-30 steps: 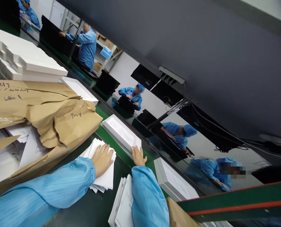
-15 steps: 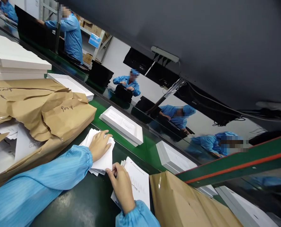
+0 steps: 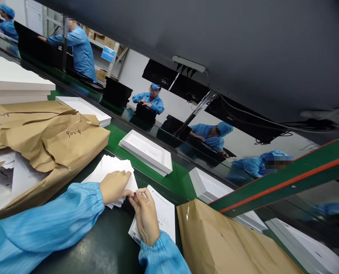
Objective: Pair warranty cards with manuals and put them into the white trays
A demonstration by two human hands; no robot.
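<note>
A loose stack of white leaflets lies fanned out on the dark green work surface. My left hand rests over its near right part, thumb and fingers closed at the corner. My right hand meets it there, its thumb and fingertips pinching the edge of a leaflet. How many sheets are between the fingers is hidden. Under and beside my right hand sits a second stack, printed white booklets, partly covered by the hand and wrist.
A torn brown paper package with printed papers inside lies at left; another brown package stands at right. Open white boxes sit on the green conveyor. White boxes are stacked far left. Several co-workers in blue are beyond.
My left hand has drawn back from lying spread on the stack to gripping its corner. My right fingertips have risen to meet it there. The leaflets are fanned further left.
</note>
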